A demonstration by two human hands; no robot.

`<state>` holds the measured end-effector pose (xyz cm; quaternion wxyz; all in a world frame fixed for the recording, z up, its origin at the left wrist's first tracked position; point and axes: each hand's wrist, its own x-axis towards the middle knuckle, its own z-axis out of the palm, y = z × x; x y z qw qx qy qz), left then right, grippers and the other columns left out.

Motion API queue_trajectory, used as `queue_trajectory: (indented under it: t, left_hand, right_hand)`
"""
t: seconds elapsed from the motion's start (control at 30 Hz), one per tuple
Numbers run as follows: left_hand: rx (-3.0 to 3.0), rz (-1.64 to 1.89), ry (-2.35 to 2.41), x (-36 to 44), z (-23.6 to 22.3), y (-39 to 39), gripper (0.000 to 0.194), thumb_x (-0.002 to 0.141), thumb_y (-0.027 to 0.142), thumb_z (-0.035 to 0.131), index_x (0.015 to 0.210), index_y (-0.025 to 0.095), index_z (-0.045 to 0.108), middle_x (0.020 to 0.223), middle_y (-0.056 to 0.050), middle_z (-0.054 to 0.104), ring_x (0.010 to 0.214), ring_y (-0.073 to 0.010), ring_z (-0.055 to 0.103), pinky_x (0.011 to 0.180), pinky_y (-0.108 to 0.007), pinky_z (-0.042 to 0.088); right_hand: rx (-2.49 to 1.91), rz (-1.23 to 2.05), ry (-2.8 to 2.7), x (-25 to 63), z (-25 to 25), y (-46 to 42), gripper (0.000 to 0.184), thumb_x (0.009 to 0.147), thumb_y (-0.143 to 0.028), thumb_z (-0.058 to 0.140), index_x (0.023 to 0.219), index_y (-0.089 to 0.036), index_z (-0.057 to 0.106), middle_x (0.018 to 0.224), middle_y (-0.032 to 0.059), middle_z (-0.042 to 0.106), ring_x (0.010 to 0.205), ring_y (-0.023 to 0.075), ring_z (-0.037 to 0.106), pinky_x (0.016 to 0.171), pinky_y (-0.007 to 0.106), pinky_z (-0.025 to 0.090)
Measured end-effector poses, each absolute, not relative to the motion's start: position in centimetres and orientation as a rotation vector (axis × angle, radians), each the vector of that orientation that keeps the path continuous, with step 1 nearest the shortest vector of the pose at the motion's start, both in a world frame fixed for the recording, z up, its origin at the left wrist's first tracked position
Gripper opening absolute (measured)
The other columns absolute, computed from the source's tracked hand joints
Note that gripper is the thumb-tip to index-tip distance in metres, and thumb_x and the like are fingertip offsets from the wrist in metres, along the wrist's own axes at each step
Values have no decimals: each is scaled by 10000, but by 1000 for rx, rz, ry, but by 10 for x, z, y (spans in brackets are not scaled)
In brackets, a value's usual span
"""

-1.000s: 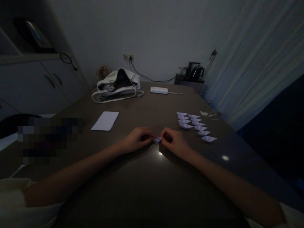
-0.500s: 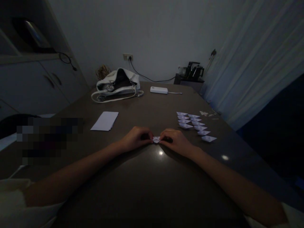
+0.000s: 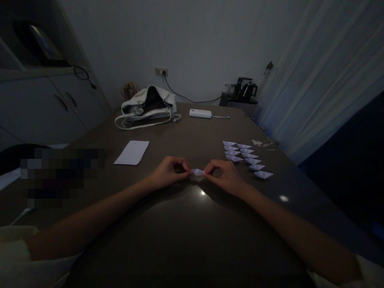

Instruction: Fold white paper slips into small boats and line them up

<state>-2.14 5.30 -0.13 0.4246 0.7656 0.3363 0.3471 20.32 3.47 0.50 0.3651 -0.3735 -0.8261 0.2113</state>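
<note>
Between my two hands is a small white paper boat (image 3: 197, 172), stretched out lengthwise. My left hand (image 3: 172, 173) pinches its left tip between thumb and fingers. At the other tip, my right hand (image 3: 223, 174) has the same kind of pinch. To the right, several finished-looking folded paper boats (image 3: 252, 161) stand in two slanting rows on the dark table (image 3: 192, 232). A stack of white paper sheets (image 3: 132, 153) lies left of my hands.
Farther back are a white handbag (image 3: 148, 107) and a white power strip-like block (image 3: 200, 113) with a short cable. Paper scraps (image 3: 262, 143) lie beyond the boats near the right edge. A black kettle (image 3: 248, 91) stands on a low stand behind the table.
The folded paper between my fingers has gone from a compact diamond to a longer boat shape. My hands have drawn slightly apart and risen a little.
</note>
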Motion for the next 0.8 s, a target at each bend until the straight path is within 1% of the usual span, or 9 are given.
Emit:
queue_trajectory:
  t: [0.1,0.17,0.23,0.3,0.4,0.47,0.6,0.67,0.8]
  left_hand:
    - [1867,857,808,-20,-1,50,164,756,220,673,674,121,571,782,-36,654,720,-127,627,680,-247,507]
    - [1837,831,765,-19,-1,48,154,738,216,700,778,118,589,820,-40,657,755,-139,636,690,-257,510]
    - [1822,790,751,-18,-1,47,255,710,216,732,909,117,608,887,-57,675,818,-163,649,730,-285,517]
    - [1840,744,784,-18,-1,46,296,710,222,732,968,114,637,926,-74,696,848,-181,657,762,-307,516]
    - [1871,715,834,-17,-1,47,242,738,238,706,946,116,685,902,-74,723,818,-185,670,745,-299,517]
    - [1863,729,855,-17,-1,48,244,731,245,716,937,115,698,885,-74,732,793,-183,675,714,-281,518]
    - [1846,738,890,-16,-2,48,256,718,271,735,918,113,713,858,-76,738,748,-177,675,647,-250,506]
    - [1846,735,887,-16,-2,47,258,723,282,734,921,117,717,849,-73,737,738,-173,673,630,-242,502]
    - [1804,727,886,-16,-3,47,261,739,320,720,906,119,721,818,-71,737,706,-170,672,620,-250,511]
  right_hand:
    - [-957,601,-2103,201,4,33,158,798,-261,648,681,-177,582,707,13,651,665,140,606,644,267,467]
    - [-943,616,-2118,200,5,32,157,803,-261,643,688,-175,582,712,15,653,669,140,606,645,265,464]
    - [-930,619,-2143,199,5,30,141,805,-250,640,699,-173,587,712,14,653,668,139,608,641,261,462]
    - [-925,611,-2162,199,6,29,118,802,-238,641,714,-174,594,711,9,651,659,135,608,635,255,462]
    - [-935,587,-2161,197,7,28,75,797,-225,644,757,-174,606,719,2,646,657,127,606,636,247,465]
    - [-940,591,-2148,196,7,26,56,799,-220,644,827,-175,624,762,9,658,679,127,612,652,246,473]
    - [-949,624,-2155,194,8,25,143,820,-248,632,949,-190,654,867,29,694,738,140,634,682,254,487]
    - [-984,633,-2153,194,8,24,158,819,-282,644,941,-185,670,856,32,702,733,145,637,671,253,482]
    - [-1096,657,-2126,192,7,24,189,806,-353,663,841,-172,704,714,20,688,621,135,606,588,237,440]
